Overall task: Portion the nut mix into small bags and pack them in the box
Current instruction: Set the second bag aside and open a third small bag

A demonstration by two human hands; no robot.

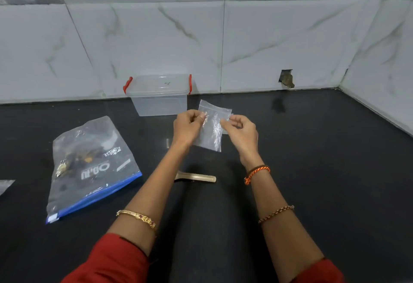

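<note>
A small clear zip bag (211,130) is held up above the black counter between both hands, and it looks empty. My left hand (187,126) pinches its left side near the top. My right hand (240,130) pinches its right side. A large zip bag (89,166) with a blue seal strip lies flat at the left, with a dark nut mix inside. The clear plastic box (158,97) with red latches stands against the wall behind the hands, its lid on. A pale wooden scoop handle (196,177) lies on the counter between my forearms.
The black counter (324,171) runs to a white tiled wall at the back and right. A corner of another clear bag (5,185) shows at the far left edge. A dark hole in the tile (287,79) sits low on the back wall.
</note>
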